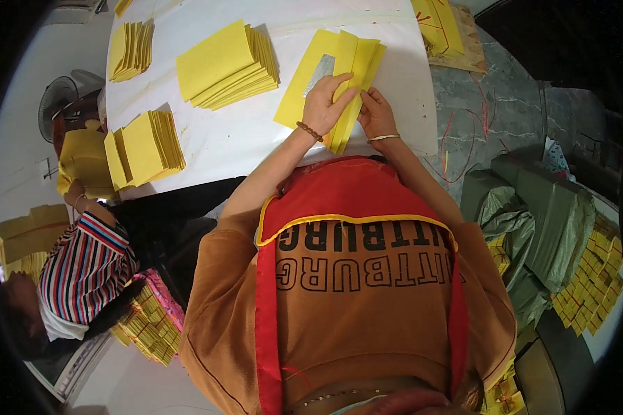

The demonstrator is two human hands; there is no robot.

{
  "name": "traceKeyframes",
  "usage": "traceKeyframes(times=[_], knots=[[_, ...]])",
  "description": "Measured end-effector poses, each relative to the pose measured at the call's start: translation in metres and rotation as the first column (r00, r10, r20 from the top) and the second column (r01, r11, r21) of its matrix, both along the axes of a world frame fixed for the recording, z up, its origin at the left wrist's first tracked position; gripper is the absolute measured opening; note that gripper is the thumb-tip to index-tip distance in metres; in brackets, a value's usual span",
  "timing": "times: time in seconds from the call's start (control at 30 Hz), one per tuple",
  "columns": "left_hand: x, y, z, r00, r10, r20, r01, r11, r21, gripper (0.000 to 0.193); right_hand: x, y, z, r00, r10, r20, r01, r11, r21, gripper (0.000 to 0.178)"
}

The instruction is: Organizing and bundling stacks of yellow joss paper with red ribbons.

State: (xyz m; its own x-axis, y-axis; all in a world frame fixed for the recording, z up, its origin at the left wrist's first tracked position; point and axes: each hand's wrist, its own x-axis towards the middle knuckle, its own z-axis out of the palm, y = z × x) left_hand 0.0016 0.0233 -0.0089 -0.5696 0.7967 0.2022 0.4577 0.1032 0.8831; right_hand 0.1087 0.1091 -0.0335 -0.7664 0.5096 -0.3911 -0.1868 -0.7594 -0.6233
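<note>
A sheet of yellow paper (292, 105) lies slantwise on the white table in front of me, a strip along its right side folded over (365, 54). A silver-grey patch (320, 73) shows on the sheet beside the fold. Resting on the paper at that fold is my left hand (323, 102), thumb and forefinger stretched out and apart. My right hand (378, 119) is closed at the folded strip's right edge, fingertips pinching the paper there. A beaded bracelet is on my left wrist and a light bangle on my right.
Stacks of folded yellow paper stand on the table: a large one (218, 66), one at far left (128, 52), one at near left (152, 142). At left, a person in a striped shirt (86, 270) handles yellow paper (86, 162). Green-wrapped bundles (543, 221) are at right.
</note>
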Motion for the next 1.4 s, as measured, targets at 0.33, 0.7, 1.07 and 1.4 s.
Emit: traceKeyframes(times=[0.33, 0.7, 1.07, 1.4], knots=[[-0.001, -0.001, -0.001, 1.0, 0.001, 0.019, -0.001, 1.0, -0.008, 0.044, 0.0, 0.001, -0.002, 1.0, 0.012, -0.026, -0.012, 1.0, -0.023, 0.012], [-0.003, -0.003, -0.008, 0.997, 0.022, 0.079, -0.022, 1.0, -0.006, 0.027, 0.0, 0.002, -0.002, 1.0, 0.005, -0.006, -0.005, 0.999, -0.035, 0.014], [0.003, -0.002, 0.01, 0.979, 0.161, 0.125, -0.152, 0.985, -0.079, 0.021, 0.0, 0.002, -0.005, 1.0, 0.006, -0.024, -0.007, 0.999, -0.037, 0.015], [0.002, -0.001, 0.002, 0.994, 0.015, -0.107, -0.015, 1.0, -0.003, 0.034, 0.0, 0.003, -0.009, 1.0, 0.014, -0.003, -0.014, 1.0, -0.026, 0.013]])
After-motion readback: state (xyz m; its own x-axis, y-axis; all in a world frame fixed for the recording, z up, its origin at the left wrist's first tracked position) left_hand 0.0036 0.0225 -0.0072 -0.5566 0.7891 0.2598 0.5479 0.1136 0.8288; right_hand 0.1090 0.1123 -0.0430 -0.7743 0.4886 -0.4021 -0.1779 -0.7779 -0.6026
